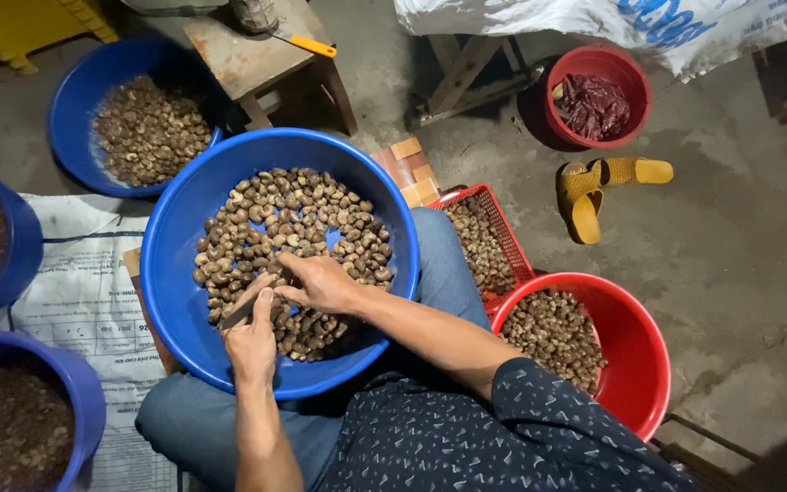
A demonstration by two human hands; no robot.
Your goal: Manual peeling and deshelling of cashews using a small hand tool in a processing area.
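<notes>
left hand (252,342) | fingers closed on a small dark tool (240,312), low over the nuts | right hand (321,282) | fingers pinch one cashew nut (277,271) from the heap | blue basin (175,273) sits on the lap, so nuts stay close | red tub (635,364) beside

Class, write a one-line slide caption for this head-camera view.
Seated person's left hand grips a small dark tool while the right hand reaches into a large round blue plastic basin of brown nuts.
</notes>
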